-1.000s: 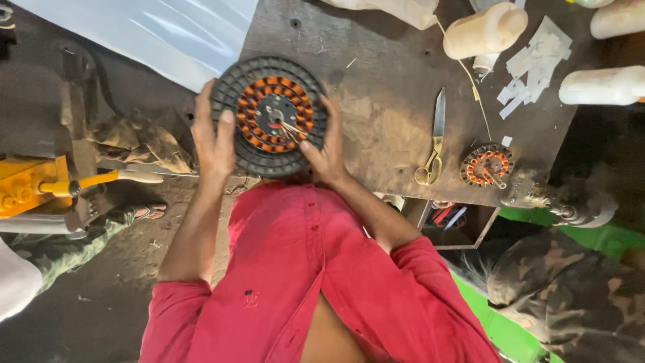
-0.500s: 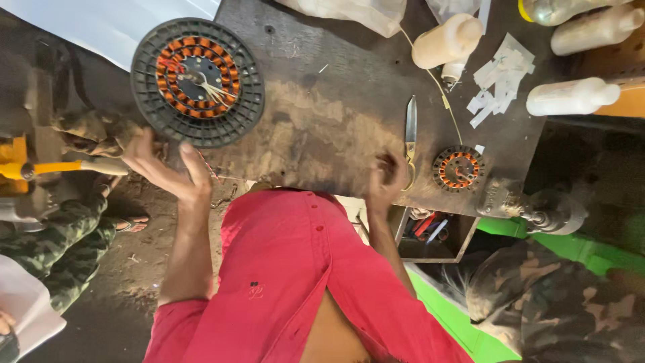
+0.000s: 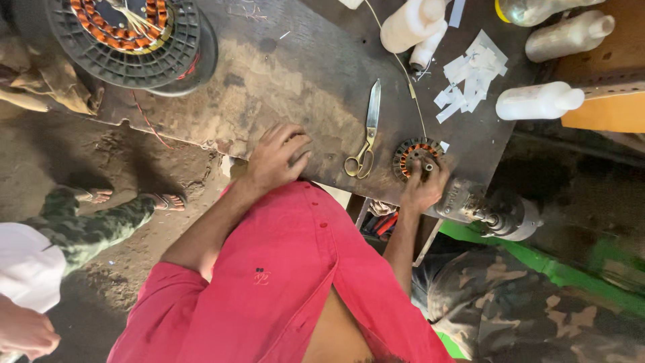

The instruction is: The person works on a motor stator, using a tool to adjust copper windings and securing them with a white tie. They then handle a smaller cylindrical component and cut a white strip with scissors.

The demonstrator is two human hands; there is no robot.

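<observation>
My left hand (image 3: 277, 158) rests on the near edge of the dark, worn worktable (image 3: 295, 74), fingers curled loosely, holding nothing. My right hand (image 3: 423, 189) grips a small round stator (image 3: 411, 152) with orange copper windings at the table's near right edge, fingertips on its centre. Brass-handled scissors (image 3: 366, 134) lie between the two hands. A large black stator (image 3: 124, 33) with orange windings and loose wire ends sits at the far left corner, out of reach of both hands. My red shirt fills the lower middle.
White plastic bottles (image 3: 537, 101) (image 3: 413, 23) and cut white paper strips (image 3: 467, 74) lie far right. A metal motor part (image 3: 497, 212) sits just right of my right hand. Another person's sandalled feet (image 3: 164, 200) and camouflage trousers (image 3: 87, 225) are at the left.
Both hands left the large stator. My left hand dropped to the table's near edge, and my right hand moved right onto the small stator. The view shifted right.
</observation>
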